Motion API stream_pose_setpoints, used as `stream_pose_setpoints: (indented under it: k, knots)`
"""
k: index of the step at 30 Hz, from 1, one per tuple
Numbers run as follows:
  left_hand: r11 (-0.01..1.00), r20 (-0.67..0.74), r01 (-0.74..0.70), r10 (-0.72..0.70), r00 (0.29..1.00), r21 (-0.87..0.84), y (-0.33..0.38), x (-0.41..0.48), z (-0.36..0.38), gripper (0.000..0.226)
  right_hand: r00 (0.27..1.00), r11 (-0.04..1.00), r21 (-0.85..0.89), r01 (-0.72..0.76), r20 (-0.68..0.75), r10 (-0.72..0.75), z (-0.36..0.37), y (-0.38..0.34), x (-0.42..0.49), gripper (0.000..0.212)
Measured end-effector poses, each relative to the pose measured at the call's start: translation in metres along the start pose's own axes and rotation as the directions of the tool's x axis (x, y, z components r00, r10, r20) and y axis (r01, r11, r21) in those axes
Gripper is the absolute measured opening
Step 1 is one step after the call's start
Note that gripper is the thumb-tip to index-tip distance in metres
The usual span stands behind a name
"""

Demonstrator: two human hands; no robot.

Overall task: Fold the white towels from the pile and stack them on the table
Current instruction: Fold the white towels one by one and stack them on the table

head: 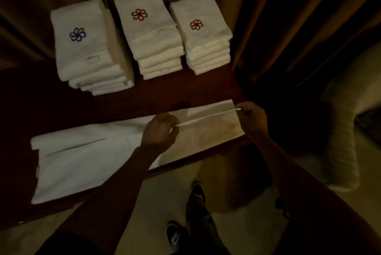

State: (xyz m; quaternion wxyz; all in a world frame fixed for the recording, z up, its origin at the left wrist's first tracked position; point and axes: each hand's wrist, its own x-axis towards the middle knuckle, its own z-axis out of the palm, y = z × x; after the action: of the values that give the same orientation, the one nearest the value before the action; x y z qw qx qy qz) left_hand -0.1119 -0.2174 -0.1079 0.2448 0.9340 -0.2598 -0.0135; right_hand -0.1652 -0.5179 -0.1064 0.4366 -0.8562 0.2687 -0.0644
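Landmark: table (pixel 185 91), dark wood; every place below is given relative to it.
Towel: the white towel (pixel 86 157) lies spread along the table's near edge, from the left part to the right end. A long crease (pixel 76 147) runs through its left half.
Left hand: the left hand (pixel 159 132) is above the middle of the table's near side, fingers curled and pinching the raised towel edge.
Right hand: the right hand (pixel 252 117) is at the table's right end, thumb and fingers pinching the towel's corner.
Raised edge: it is a thin, straight, taut band between the 2 hands, lifted clear of the table.
Finished work: 3 stacks (pixel 150 30) of folded towels stand in a row at the table's far side. The left one shows a blue emblem, the other 2 show red.
Off the table: a pale soft mass (pixel 340 120) lies beyond the right end. Whether it is the pile cannot be told.
Step in hand: probably a lengthwise fold of the right half.
Method: keep equal tension in both hands. Carry the edge parallel to the table's near edge and lower it in line with the crease. Set the corner first, then let go.
Risk: slack or uneven pull is likely to skew the fold.
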Motion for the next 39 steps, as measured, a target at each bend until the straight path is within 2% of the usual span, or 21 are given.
stream_pose_setpoints:
  k: [3, 6, 9, 15, 18, 22, 30, 35, 37, 39]
  knots:
    - [1.0, 0.055, -0.009, 0.009, 0.998, 0.014, 0.008, -0.018, 0.018, 0.009, 0.997, 0.995, 0.074, -0.065, -0.023, 0.067, 0.004, 0.016, -0.015, 0.015]
    - [0.999, 0.087, -0.013, 0.011, 0.996, 0.031, 0.008, -0.031, 0.036, 0.012, 0.979, 0.971, 0.124, -0.202, -0.012, 0.205, 0.011, 0.027, -0.021, 0.02]
    - [0.997, 0.092, -0.028, 0.021, 0.996, 0.074, 0.005, -0.039, 0.049, 0.013, 0.973, 0.965, 0.122, -0.23, 0.031, 0.228, 0.015, 0.036, -0.023, 0.023]
    - [0.994, 0.084, -0.012, 0.003, 0.996, 0.106, 0.007, -0.039, 0.062, 0.009, 0.986, 0.988, 0.062, -0.142, 0.101, 0.135, 0.006, 0.04, -0.028, 0.034]
    - [0.993, 0.088, -0.009, -0.001, 0.996, 0.121, 0.009, -0.039, 0.066, 0.009, 0.986, 0.989, 0.016, -0.147, 0.077, 0.145, 0.004, 0.044, -0.031, 0.04]
    - [0.99, 0.102, -0.012, -0.002, 0.995, 0.141, 0.014, -0.038, 0.071, 0.024, 0.982, 0.983, -0.03, -0.181, 0.055, 0.182, 0.007, 0.052, -0.031, 0.022]
    - [0.986, 0.06, 0.035, -0.045, 0.997, 0.165, 0.01, -0.044, 0.074, 0.027, 0.987, 0.974, -0.162, -0.156, 0.019, 0.161, 0.014, 0.057, -0.014, 0.019]
    - [0.983, 0.091, 0.074, -0.089, 0.992, 0.166, 0.011, -0.043, 0.074, 0.029, 0.998, 0.933, -0.359, -0.012, 0.057, 0.035, 0.019, 0.061, -0.021, 0.019]
    - [0.984, 0.104, 0.096, -0.112, 0.988, 0.147, 0.012, -0.042, 0.071, 0.032, 0.998, 0.887, -0.461, 0.03, 0.06, -0.003, 0.016, 0.061, -0.023, 0.027]
    - [0.986, 0.098, 0.1, -0.114, 0.989, 0.135, 0.011, -0.041, 0.066, 0.037, 0.997, 0.88, -0.471, 0.056, 0.068, -0.027, 0.012, 0.054, -0.025, 0.037]
